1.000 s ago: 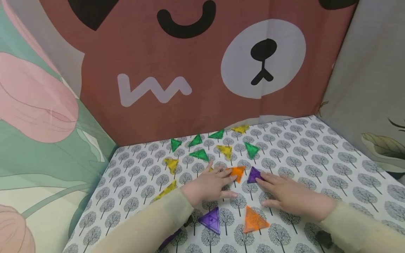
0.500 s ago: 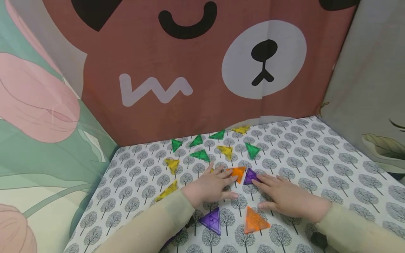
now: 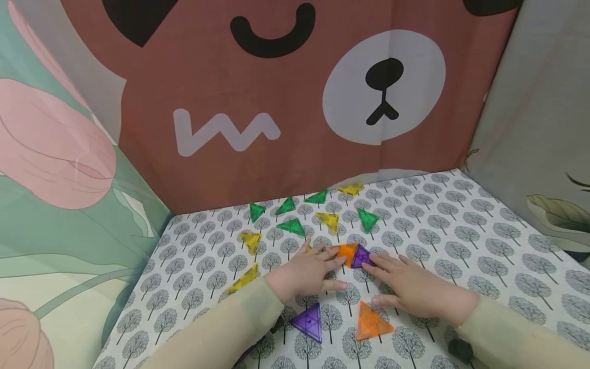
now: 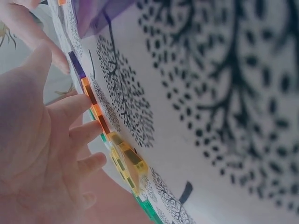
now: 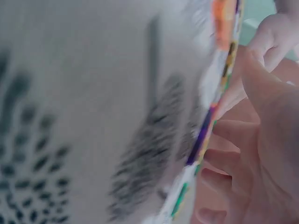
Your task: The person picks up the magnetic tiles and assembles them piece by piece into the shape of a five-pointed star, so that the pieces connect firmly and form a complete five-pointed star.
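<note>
In the head view my left hand point(image 3: 306, 270) lies palm down with fingers spread, its fingertips on an orange triangular magnetic tile point(image 3: 345, 251). A yellow tile point(image 4: 128, 151) stretches beyond the orange one in the left wrist view; in the head view the hand mostly covers it. My right hand point(image 3: 415, 287) has its fingers extended, tips pressing the right side of a small purple triangular tile point(image 3: 360, 255). That purple tile's edge meets the orange tile's edge. Closer to me lie a larger purple triangle point(image 3: 309, 322) and another orange triangle point(image 3: 372, 322).
Several green tiles point(image 3: 367, 219) and yellow tiles point(image 3: 328, 221) are scattered behind the hands on the tree-print cloth point(image 3: 484, 256). Another yellow tile point(image 3: 244, 278) lies beside the left sleeve. A brown curtain with a bear face point(image 3: 295, 169) rises at the back edge.
My right hand has slid the small purple tile leftward until it met the orange tile. The left hand has stayed in place on the orange tile.
</note>
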`<state>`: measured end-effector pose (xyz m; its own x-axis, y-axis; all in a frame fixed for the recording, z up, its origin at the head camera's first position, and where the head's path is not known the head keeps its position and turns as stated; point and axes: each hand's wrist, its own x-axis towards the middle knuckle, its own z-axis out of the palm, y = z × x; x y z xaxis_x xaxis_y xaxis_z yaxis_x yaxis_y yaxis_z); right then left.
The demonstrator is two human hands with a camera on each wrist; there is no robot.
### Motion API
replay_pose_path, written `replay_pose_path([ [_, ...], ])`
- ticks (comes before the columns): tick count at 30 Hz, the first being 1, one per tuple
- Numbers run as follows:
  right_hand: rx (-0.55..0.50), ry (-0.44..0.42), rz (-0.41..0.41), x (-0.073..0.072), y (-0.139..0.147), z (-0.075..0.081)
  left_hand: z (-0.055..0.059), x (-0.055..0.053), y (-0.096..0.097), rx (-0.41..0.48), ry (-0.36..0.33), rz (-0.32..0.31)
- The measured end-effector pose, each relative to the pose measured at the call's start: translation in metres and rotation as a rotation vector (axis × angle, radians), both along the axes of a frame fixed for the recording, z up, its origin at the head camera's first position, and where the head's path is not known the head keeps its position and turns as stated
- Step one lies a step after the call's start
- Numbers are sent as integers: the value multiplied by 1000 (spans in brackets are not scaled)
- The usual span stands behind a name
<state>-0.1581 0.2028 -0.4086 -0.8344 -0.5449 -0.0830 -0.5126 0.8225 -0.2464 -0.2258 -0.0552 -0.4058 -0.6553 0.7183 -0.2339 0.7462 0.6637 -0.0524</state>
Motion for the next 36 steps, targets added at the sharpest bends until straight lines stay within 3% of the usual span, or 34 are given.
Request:
replay_pose_path([
  [5, 46, -15, 56, 22, -9, 15, 0, -1, -1, 13, -9, 8],
  [9, 91, -147, 105, 47, -14, 23, 0, -1, -1, 33, -24, 11],
  [12, 97, -213, 157, 59, -15, 19, 1, -2, -1, 49, -31, 16],
  [17, 104, -185, 199, 68, -10, 7, 3, -1, 0, 52, -38, 23],
  [20, 88, -216, 112, 69, -1, 3, 5, -1, 1, 50, -45, 28],
  [25, 58, -185, -18, 64, 19, 4, 7, 0, 2, 46, -54, 30],
  [36, -45, -59, -76, 29, 46, 3, 2, 0, 3, 46, -51, 9],
])
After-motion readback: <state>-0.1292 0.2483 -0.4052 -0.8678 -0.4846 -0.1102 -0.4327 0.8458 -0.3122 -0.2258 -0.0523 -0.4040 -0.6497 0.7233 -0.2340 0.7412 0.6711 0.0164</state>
